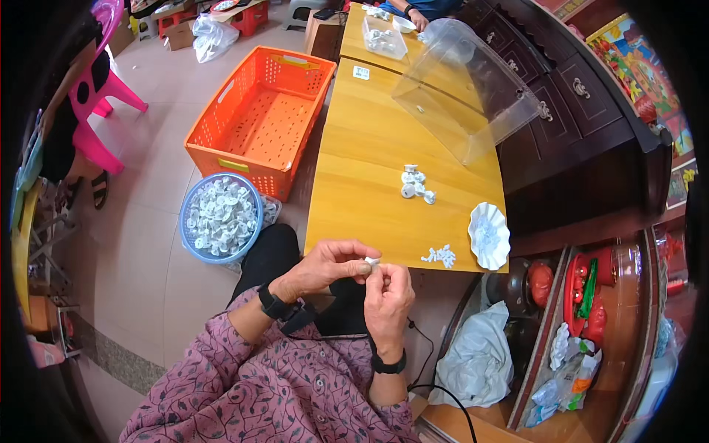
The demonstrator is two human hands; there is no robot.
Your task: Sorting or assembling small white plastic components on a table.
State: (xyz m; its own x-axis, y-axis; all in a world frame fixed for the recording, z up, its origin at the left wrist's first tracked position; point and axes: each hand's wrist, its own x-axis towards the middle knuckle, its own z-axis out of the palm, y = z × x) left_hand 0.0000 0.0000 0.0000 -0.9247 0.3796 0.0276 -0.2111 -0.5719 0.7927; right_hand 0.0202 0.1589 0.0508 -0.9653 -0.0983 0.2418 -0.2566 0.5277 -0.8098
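Both my hands meet over my lap, just off the near edge of the yellow table [354, 214]. My left hand [325, 269] pinches a small white plastic part [371, 261] between thumb and fingers. Fingers of my right hand [388, 295] are closed against the same part from the other side; whether they hold a second tiny piece is hidden. On the table beyond lies a small cluster of white plastic parts [415, 184]. A little heap of tiny white pieces [441, 256] sits by the near edge, beside a white scalloped dish [489, 236] with clear small pieces in it.
Left of my knee stands a blue basket [258, 221] full of white parts. An orange crate [258, 118] sits behind it. A clear plastic bin [473, 96] lies on the table's far right. Across the table, another person's hand [418, 18] is near a clear tub [384, 37].
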